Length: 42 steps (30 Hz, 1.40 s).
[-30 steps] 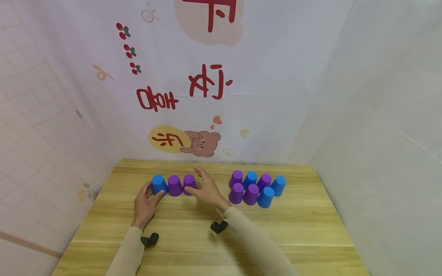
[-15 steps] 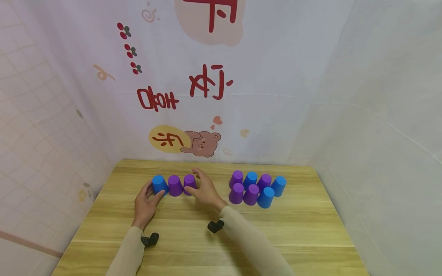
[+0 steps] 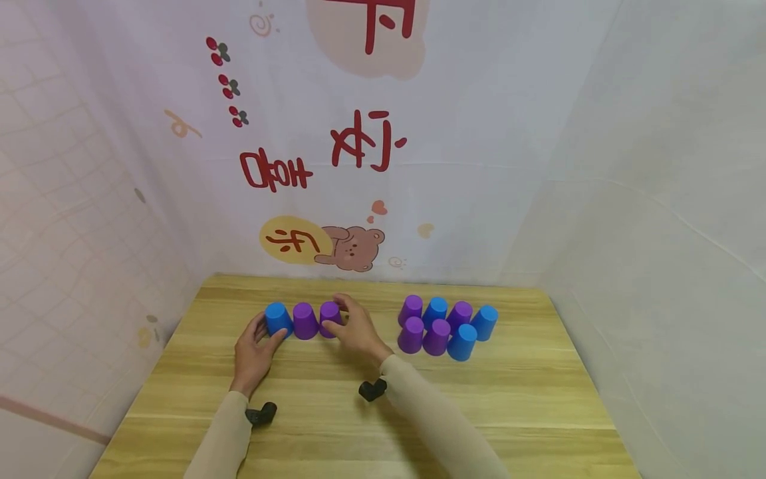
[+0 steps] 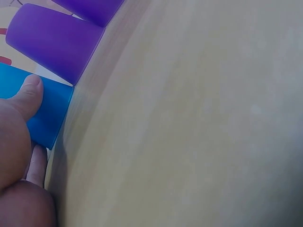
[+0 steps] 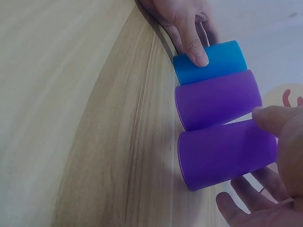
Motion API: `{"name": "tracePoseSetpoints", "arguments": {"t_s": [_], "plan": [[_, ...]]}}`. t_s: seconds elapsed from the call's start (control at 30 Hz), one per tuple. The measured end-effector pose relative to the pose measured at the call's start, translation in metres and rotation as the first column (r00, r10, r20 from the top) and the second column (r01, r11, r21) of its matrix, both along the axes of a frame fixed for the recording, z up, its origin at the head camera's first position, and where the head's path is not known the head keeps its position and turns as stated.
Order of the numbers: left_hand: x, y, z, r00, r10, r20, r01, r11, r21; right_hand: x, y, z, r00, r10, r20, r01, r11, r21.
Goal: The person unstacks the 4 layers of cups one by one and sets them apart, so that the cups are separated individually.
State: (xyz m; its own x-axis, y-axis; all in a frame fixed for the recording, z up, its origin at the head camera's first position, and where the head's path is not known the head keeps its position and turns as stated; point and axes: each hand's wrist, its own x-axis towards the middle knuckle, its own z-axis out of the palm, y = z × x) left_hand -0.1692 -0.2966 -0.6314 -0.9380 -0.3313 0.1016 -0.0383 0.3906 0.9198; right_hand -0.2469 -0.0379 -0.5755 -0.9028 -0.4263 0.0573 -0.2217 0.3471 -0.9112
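Note:
Three upside-down cups stand in a row at the table's left side. My left hand grips the blue cup at the row's left end, thumb on its near side. A purple cup is in the middle, beside the blue one. At the right end is another purple cup, which my right hand holds loosely. In the right wrist view, the right thumb lies at this cup's upper edge. The other right fingers curve around its far side, some tips hidden behind it; their exact contact is unclear.
Farther right, several upside-down purple and blue cups stand in two rows, with a blue cup at the front right. The wooden table meets a white printed cloth behind and at both sides.
My right hand has moved slightly left, and its fingers have drawn in around the right-end purple cup. The left hand stays on the blue cup. The cups look unmoved; the head view shifts slightly.

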Motion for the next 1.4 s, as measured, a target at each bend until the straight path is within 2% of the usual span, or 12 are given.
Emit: {"name": "tracePoseSetpoints", "arguments": {"t_s": [0.27, 0.47, 0.83, 1.1, 1.27, 1.4], "plan": [[-0.001, 0.002, 0.001, 1.0, -0.008, -0.01, 0.008, 1.0, 0.002, -0.003, 0.001, -0.005, 1.0, -0.003, -0.002, 0.003, 1.0, 0.009], [-0.003, 0.001, -0.003, 0.999, -0.012, -0.037, 0.011, 1.0, -0.019, -0.005, 0.001, -0.003, 0.999, 0.005, -0.049, -0.006, 1.0, -0.011], [-0.003, 0.001, -0.004, 0.999, -0.015, -0.029, 0.014, 1.0, -0.015, -0.005, 0.001, -0.005, 0.997, -0.005, -0.072, 0.005, 1.0, 0.009], [-0.001, 0.001, -0.002, 1.0, -0.015, -0.016, 0.015, 1.0, -0.012, -0.004, 0.003, -0.003, 0.999, -0.017, -0.049, 0.017, 1.0, 0.006], [-0.001, 0.001, -0.001, 1.0, -0.008, -0.006, 0.008, 1.0, -0.013, -0.003, 0.008, 0.002, 0.999, -0.04, -0.028, 0.039, 0.999, -0.029], [0.0, 0.0, -0.001, 1.0, -0.002, 0.002, 0.002, 1.0, -0.011, -0.001, 0.014, 0.007, 0.997, -0.059, -0.042, 0.057, 0.997, -0.057]]}}
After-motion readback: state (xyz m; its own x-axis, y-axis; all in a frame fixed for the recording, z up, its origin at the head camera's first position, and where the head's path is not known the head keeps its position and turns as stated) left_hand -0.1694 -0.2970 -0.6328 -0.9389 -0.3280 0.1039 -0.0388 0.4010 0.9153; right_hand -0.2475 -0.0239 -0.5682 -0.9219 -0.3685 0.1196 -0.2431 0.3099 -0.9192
